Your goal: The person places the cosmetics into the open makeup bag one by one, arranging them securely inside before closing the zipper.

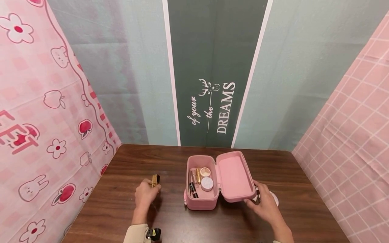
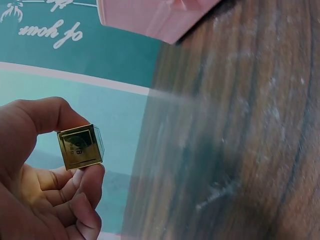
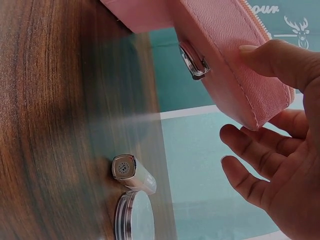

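My left hand (image 1: 145, 195) pinches a gold and black square lipstick tube (image 1: 155, 180) between thumb and fingers, above the table's left part. In the left wrist view the lipstick's gold end (image 2: 80, 147) faces the camera, with small print on it. To its right stands an open pink makeup case (image 1: 202, 204). The case's lid (image 1: 234, 173) is swung out to the right on its hinges. My right hand (image 1: 268, 206) holds the lid's outer corner, thumb on one side and fingers on the other. A metal ring (image 3: 194, 61) shows on the lid.
Inside the case lie a white round compact (image 1: 207, 184), a tri-colour round pan (image 1: 205, 172), a gold tube (image 1: 198, 175) and dark tubes (image 1: 193, 190). Near the right hand, a pale square tube (image 3: 135, 172) and a round silver-edged compact (image 3: 137, 215) rest on the wooden table (image 1: 170, 219).
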`<state>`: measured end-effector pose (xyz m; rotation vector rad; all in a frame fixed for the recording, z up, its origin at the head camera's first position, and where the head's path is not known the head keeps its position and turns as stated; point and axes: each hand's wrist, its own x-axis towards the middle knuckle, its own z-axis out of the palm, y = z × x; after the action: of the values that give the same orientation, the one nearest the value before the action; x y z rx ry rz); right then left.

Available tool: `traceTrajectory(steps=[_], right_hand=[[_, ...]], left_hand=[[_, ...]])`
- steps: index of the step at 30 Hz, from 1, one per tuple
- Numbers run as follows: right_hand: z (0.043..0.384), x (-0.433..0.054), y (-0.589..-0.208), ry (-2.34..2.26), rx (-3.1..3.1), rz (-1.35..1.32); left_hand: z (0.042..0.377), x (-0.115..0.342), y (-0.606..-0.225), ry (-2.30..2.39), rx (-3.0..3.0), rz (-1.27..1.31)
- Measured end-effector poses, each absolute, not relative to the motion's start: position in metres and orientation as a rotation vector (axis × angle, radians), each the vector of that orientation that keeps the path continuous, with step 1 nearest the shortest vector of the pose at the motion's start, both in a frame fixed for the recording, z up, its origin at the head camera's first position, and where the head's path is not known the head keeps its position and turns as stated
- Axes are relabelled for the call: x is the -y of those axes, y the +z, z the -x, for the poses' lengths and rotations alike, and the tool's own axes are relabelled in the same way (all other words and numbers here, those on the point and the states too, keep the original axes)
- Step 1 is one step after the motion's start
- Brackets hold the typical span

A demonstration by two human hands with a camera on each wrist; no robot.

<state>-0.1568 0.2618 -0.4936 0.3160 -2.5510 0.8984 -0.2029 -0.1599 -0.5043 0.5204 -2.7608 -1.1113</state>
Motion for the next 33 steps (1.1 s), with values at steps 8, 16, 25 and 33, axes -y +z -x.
traceTrajectory(steps=[8, 16, 25, 33], right_hand=[[0.158, -0.261, -0.495, 0.890, 2.534, -0.318], [0.158, -0.260, -0.497, 0.876, 2.525, -0.327], [0.158, -0.260, -0.496, 0.874, 2.529, -0.320], [0.159, -0.260, -0.495, 0.863, 2.540, -0.309]], left_hand=[[0.201, 0.148, -0.490, -1.148, 2.745, -0.443], [0.202, 0.139, -0.484, -1.163, 2.719, -0.385], [0.207, 0.127, -0.479, -1.201, 2.709, -0.361], [0.212, 0.122, -0.471, -1.248, 2.698, -0.320]])
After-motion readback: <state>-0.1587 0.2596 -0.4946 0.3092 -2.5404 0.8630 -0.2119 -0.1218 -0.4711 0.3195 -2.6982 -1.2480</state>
